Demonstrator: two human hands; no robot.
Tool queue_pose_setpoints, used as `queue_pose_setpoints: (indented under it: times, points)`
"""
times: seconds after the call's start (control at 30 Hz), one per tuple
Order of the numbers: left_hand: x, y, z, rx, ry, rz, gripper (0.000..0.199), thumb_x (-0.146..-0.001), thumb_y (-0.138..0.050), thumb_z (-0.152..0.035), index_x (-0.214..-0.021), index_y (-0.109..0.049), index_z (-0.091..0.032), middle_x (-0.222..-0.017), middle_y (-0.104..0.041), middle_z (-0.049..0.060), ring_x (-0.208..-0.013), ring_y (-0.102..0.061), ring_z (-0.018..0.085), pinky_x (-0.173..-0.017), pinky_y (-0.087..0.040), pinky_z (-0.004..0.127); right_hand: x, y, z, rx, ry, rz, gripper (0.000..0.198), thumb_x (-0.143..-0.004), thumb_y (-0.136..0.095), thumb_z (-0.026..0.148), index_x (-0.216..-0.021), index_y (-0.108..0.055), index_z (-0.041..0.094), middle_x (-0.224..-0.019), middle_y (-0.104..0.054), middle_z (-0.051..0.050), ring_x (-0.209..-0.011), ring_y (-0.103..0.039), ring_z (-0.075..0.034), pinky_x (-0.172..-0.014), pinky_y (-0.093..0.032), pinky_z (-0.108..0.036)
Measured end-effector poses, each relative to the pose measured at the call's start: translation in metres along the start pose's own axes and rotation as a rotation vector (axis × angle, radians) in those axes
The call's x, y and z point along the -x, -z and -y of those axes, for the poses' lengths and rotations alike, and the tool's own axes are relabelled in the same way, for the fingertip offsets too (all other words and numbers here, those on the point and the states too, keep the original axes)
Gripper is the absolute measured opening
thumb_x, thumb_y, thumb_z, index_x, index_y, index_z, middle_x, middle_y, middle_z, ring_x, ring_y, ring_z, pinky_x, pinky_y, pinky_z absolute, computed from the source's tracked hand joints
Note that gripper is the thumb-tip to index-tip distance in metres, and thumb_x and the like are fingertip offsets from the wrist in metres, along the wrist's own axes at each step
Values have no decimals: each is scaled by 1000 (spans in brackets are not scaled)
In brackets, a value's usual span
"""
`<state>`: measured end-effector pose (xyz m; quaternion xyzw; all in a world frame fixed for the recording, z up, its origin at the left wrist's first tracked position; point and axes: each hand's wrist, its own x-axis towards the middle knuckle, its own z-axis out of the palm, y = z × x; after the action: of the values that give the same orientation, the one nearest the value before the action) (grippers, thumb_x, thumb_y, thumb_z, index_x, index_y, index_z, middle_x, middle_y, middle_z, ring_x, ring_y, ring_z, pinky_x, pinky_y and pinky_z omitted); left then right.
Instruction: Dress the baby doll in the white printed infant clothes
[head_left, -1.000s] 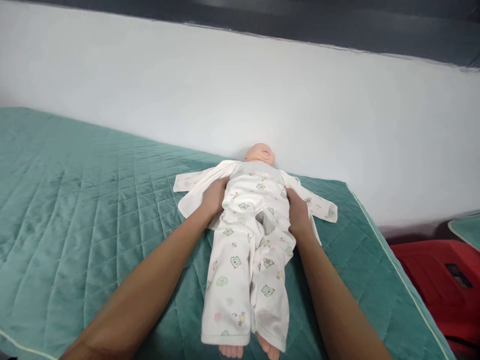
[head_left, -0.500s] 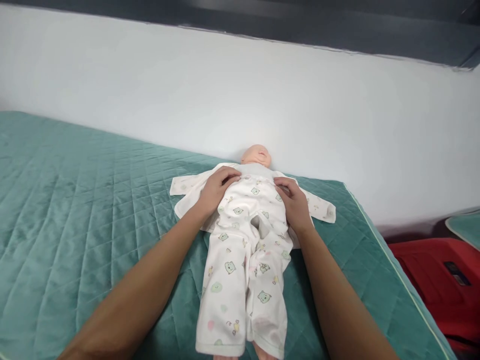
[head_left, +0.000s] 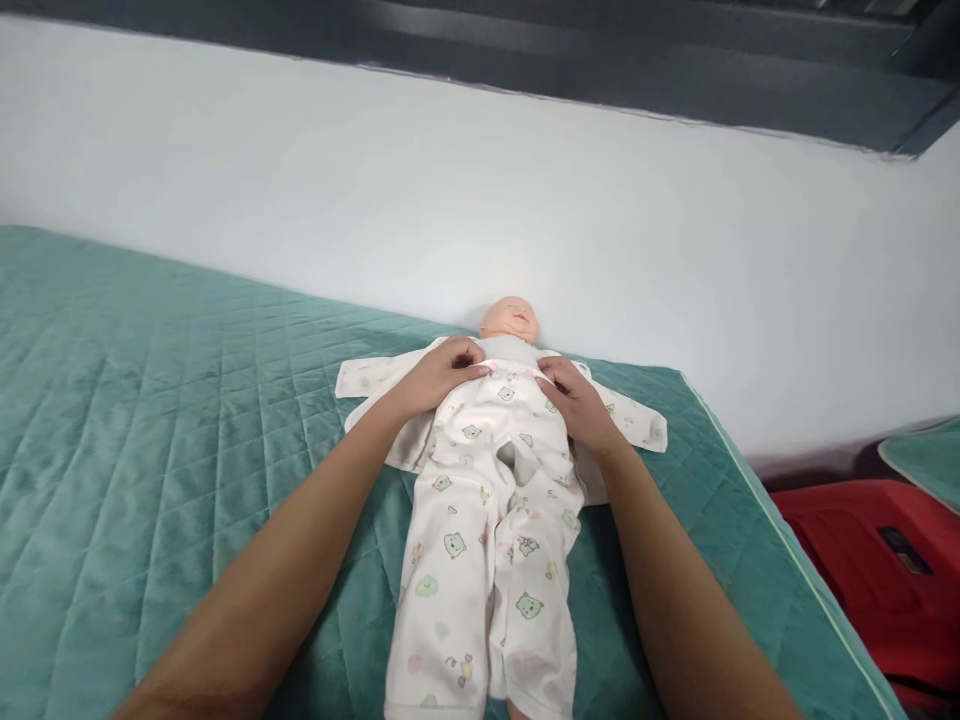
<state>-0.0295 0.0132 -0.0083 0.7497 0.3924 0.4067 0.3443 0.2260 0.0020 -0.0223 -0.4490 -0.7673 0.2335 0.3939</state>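
A baby doll [head_left: 510,318] lies on its back with its head by the wall. It wears white baby pants [head_left: 461,500] printed with green bears, pulled high up the torso, with a split at the crotch. A white baby jacket [head_left: 641,418] is spread open under it, sleeves stretched to both sides. At the left of the waistband my left hand [head_left: 448,374] pinches the pants between thumb and fingers. My right hand [head_left: 574,398] grips the other side of the same waistband. The doll's hands are not visible.
A green quilted cover [head_left: 225,450] lies over the bed, which meets a white wall [head_left: 420,200]. Past the bed's right edge is a red plastic object [head_left: 862,560], with another green padded edge [head_left: 930,460] above it. A dark ledge [head_left: 525,50] runs along the top.
My fingers have closed in on the waistband, and both hands sit slightly nearer the middle. The view has shifted a little. The doll's head is tilted slightly differently.
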Motion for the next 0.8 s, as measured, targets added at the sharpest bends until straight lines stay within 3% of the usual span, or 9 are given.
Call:
queue_pose_setpoints:
  times: [0.1,0.17,0.27,0.4,0.6,0.7,0.8]
  points:
    - [-14,-1,3,-86,63,-24,21,-89,-55,-40,-79,-50,-21,-86,-60,-1,-81,-54,16,-75,-40,28,-12,-2,-1,128,-80,-41,34,-93,-50,53,-76,-56,24,-91,-65,-2,-89,-58,-21,-84,-44,-34]
    - [-26,-3,6,-184,133,-48,19,-90,-52,-36,-78,-47,-22,-79,-59,-2,-76,-53,16,-70,-38,28,-23,-4,-4,214,-158,-81,39,-92,-49,56,-70,-50,24,-71,-56,2,-71,-51,-18,-71,-40,-31]
    - [-43,-7,11,-325,251,-79,17,-90,-52,-32,-79,-44,-23,-72,-58,-1,-71,-53,18,-65,-35,29,-37,-8,-11,278,-222,-130,43,-92,-47,57,-65,-41,24,-60,-46,4,-63,-42,-16,-63,-34,-30]
    - [-49,-13,15,-406,277,-111,12,-92,-53,-32,-85,-48,-23,-76,-62,2,-71,-55,19,-63,-36,29,-41,-14,-17,267,-238,-180,43,-90,-47,60,-67,-40,24,-61,-45,4,-63,-41,-16,-63,-32,-29]
    - [-37,-16,17,-610,166,-127,22,-98,-45,-36,-94,-59,-20,-93,-67,9,-86,-61,24,-72,-41,33,-31,-15,-19,273,-215,-229,35,-90,-48,58,-76,-49,25,-71,-57,1,-69,-50,-19,-68,-38,-32]
    - [-32,-11,20,-680,64,-130,21,-97,-46,-32,-90,-61,-19,-104,-64,11,-102,-58,27,-84,-44,35,-27,-12,-22,335,-114,-229,33,-91,-48,53,-74,-52,25,-84,-61,-5,-84,-54,-23,-81,-43,-38]
    - [-28,-4,23,-632,2,-106,18,-95,-47,-29,-91,-61,-18,-106,-63,11,-103,-56,27,-91,-44,38,-23,-6,-25,311,-48,-183,32,-91,-49,49,-73,-56,25,-103,-63,-9,-104,-55,-26,-97,-41,-43]
